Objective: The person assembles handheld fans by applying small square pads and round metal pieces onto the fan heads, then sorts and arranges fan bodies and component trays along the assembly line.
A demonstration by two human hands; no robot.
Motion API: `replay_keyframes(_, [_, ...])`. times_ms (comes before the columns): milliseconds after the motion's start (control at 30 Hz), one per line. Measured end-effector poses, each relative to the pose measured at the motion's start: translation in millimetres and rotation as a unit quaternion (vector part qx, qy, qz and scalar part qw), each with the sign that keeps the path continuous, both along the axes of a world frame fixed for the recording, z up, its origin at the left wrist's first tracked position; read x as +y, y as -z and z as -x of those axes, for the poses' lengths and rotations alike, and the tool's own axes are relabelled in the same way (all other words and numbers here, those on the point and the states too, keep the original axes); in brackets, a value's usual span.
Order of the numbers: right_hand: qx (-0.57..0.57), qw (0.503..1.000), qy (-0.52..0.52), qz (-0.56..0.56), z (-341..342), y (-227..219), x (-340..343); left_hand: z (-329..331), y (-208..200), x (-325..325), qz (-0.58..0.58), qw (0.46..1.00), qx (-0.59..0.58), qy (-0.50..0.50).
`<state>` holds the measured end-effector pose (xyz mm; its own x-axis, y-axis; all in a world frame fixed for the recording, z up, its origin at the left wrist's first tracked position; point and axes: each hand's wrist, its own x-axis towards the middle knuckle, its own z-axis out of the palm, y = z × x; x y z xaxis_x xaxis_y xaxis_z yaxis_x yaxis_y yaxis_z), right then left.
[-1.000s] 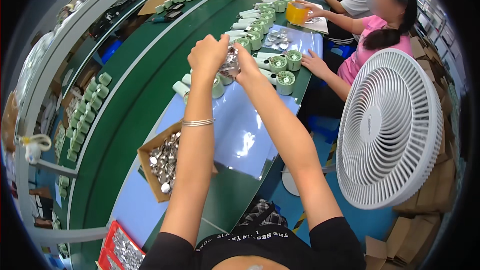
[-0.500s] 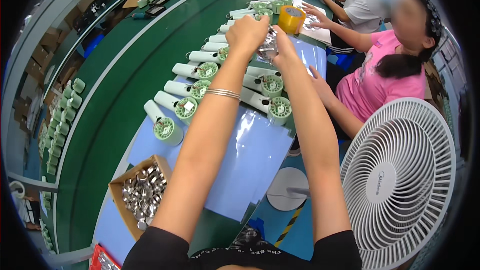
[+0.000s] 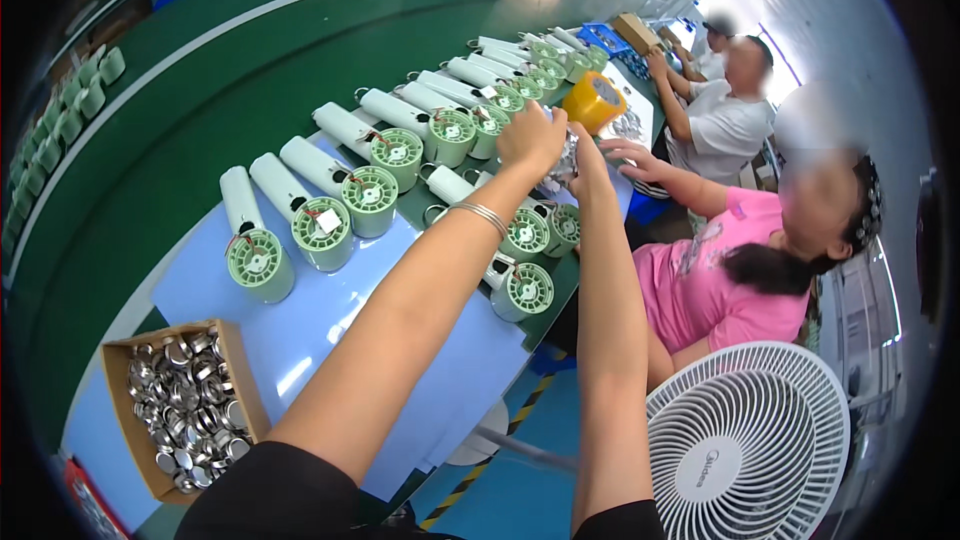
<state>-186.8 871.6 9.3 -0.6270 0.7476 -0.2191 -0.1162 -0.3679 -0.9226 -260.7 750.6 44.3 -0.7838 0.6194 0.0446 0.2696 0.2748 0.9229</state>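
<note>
Both my arms reach out to the far right part of the workbench. My left hand (image 3: pixel 530 140), with thin bangles on its wrist, is closed at a cluster of shiny silver metal pieces (image 3: pixel 568 153). My right hand (image 3: pixel 590 162) closes on the same cluster from the right; the fingers partly hide it. Left of my hands runs a row of pale green round housings (image 3: pixel 397 158) with white handles, their open ribbed ends facing up. More housings (image 3: pixel 524 290) lie under and beside my forearms. Just beyond my hands stands a roll of yellow tape (image 3: pixel 595 102).
A cardboard box (image 3: pixel 252 380) of silver metal caps sits at the near left on blue sheeting (image 3: pixel 300 340). At right, a person in pink (image 3: pixel 700 290) reaches toward the bench near my right hand. A white fan (image 3: pixel 745 450) stands at the near right. A green conveyor belt (image 3: pixel 230 70) curves behind.
The view has turned, so the bench, box and housings look shifted left and down. My hands stay together at the metal pieces near the tape roll.
</note>
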Motion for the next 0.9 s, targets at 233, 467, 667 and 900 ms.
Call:
replay_keyframes(233, [-0.115, 0.987, 0.061, -0.091, 21, 17, 2, 13, 33, 16, -0.023, 0.999, -0.020, 0.024])
replay_keyframes(467, [-0.162, 0.961, 0.072, -0.212, 30, -6, -6, 40, -9, 1, -0.020, 0.987, -0.011, 0.157])
replay_keyframes(667, [-0.177, 0.915, 0.013, -0.362, 53, -42, -8, 90, -80, -80, -0.092, 0.974, 0.041, 0.205])
replay_keyframes(900, [0.026, 0.934, 0.138, -0.327, 85, -116, -92, 127, -172, -298, -0.002, 0.956, 0.205, 0.209])
